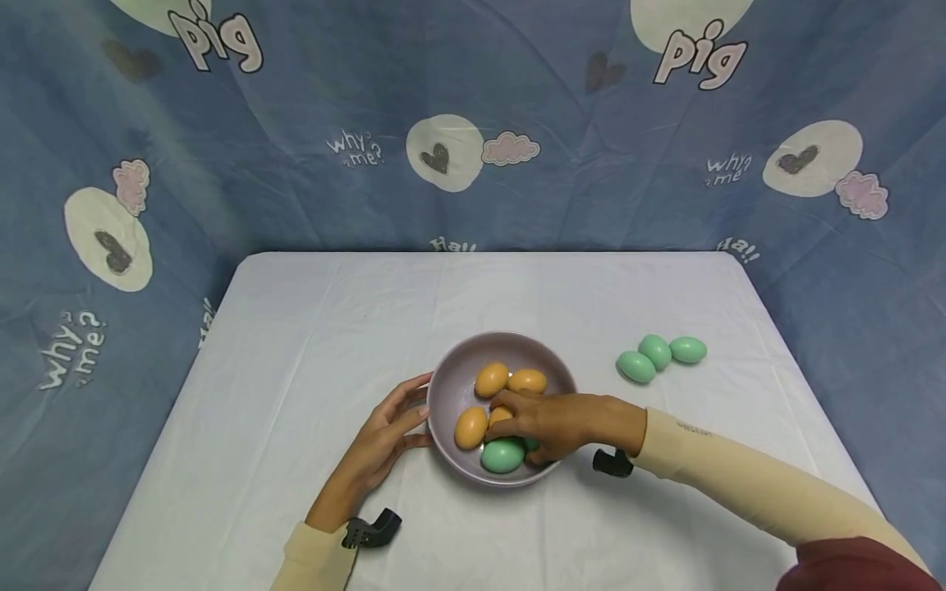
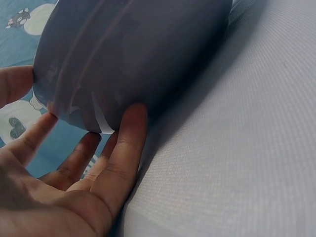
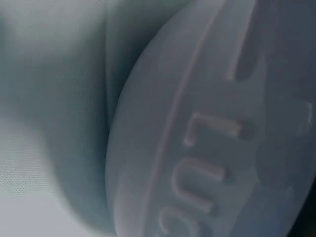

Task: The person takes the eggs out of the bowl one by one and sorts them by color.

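A mauve bowl (image 1: pixel 451 386) stands on the white table (image 1: pixel 296 328) and holds three orange eggs (image 1: pixel 491 379) and a green egg (image 1: pixel 502 456). My right hand (image 1: pixel 517 433) reaches into the bowl from the right. Its fingers curl over a second green egg (image 1: pixel 531 444), of which only a sliver shows under the palm. My left hand (image 1: pixel 420 412) rests with straight fingers against the bowl's left wall. In the left wrist view the fingers (image 2: pixel 129 133) touch the bowl (image 2: pixel 133 49) low on its side. The right wrist view shows only the bowl's outer wall (image 3: pixel 207 148), with raised lettering.
Three green eggs (image 1: pixel 658 355) lie together on the table, right of the bowl. A blue printed cloth (image 1: pixel 473 123) hangs behind and around the table. White tablecloth (image 2: pixel 237 163) stretches out around the bowl.
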### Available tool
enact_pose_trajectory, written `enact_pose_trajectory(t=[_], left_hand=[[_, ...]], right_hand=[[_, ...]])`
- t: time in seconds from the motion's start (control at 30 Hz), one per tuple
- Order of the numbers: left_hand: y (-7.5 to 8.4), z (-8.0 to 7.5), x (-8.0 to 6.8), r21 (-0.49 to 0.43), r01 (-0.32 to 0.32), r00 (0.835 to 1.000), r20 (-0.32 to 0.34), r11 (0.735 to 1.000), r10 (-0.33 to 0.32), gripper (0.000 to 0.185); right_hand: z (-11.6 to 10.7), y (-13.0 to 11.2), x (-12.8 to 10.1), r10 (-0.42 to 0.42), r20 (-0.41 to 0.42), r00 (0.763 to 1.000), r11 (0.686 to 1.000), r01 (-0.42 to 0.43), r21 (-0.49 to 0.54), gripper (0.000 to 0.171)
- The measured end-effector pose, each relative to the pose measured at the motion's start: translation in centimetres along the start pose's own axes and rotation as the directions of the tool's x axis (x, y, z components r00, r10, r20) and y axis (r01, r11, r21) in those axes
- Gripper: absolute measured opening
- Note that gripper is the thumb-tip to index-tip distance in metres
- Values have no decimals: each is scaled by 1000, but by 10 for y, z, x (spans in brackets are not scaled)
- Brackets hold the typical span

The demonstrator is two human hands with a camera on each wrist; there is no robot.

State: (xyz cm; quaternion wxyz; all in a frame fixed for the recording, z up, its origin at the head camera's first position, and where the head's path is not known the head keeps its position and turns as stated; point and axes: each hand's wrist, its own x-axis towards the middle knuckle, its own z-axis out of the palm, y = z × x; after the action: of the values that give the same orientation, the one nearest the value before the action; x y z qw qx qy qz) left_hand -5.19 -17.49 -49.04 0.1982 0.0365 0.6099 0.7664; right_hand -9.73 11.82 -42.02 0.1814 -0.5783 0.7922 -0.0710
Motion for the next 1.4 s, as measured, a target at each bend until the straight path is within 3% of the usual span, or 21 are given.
enact_pose_trajectory(t=[0.37,0.87,1.4], left_hand=[[0,0,-1,1,-18,1000,18,1000,18,58],[0,1,0,1,-3,1000,2,1000,3,56],[2,2,0,3,6,1000,-4,1000,-6,57]], right_hand=[[-3,1,-2,-21,-7,1000,1000,21,21,63],[-12,0,-7,17,14,1000,998,-18,55,69],[-25,0,-14,98,31,995,987,-101,124,48]])
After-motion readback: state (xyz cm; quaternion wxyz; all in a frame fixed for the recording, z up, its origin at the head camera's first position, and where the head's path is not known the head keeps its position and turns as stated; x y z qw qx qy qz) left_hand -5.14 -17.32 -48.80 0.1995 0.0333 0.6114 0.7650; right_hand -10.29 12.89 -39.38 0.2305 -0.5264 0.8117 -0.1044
